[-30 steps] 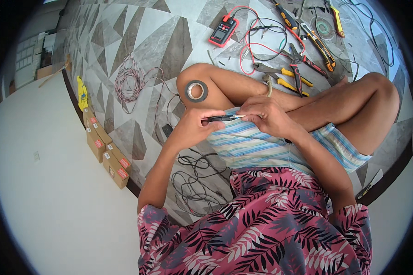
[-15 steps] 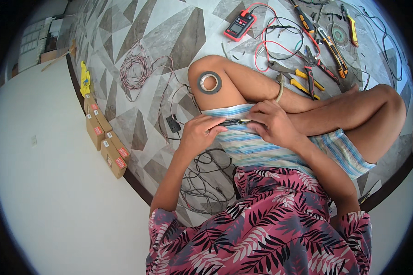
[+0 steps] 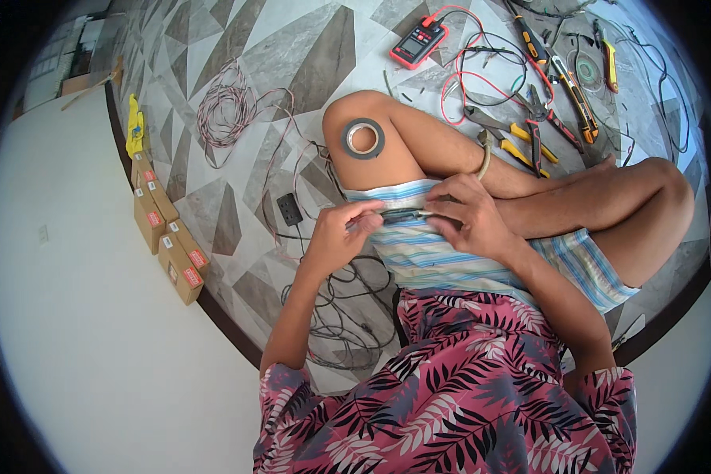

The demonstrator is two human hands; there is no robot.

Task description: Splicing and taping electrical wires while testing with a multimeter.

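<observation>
A short dark length of cable, which looks wrapped in black tape, stretches between my hands above my lap. Its left end is pinched by the thumb and fingers of my left hand. My right hand closes its fingertips on the other end, where a pale bit shows. Just beyond the right hand, a yellowish cord curves up over my shin. On my left knee rests a roll of black electrical tape, lying flat.
A red-and-black multimeter, pliers, a utility knife and a screwdriver lie ahead. To the left are coiled wire, a black socket block and small cardboard boxes. Black cable tangles beside my lap.
Both hands keep their hold, with only slight finger shifts. The dark cable appears a little turned between them. The whole view has shifted slightly.
</observation>
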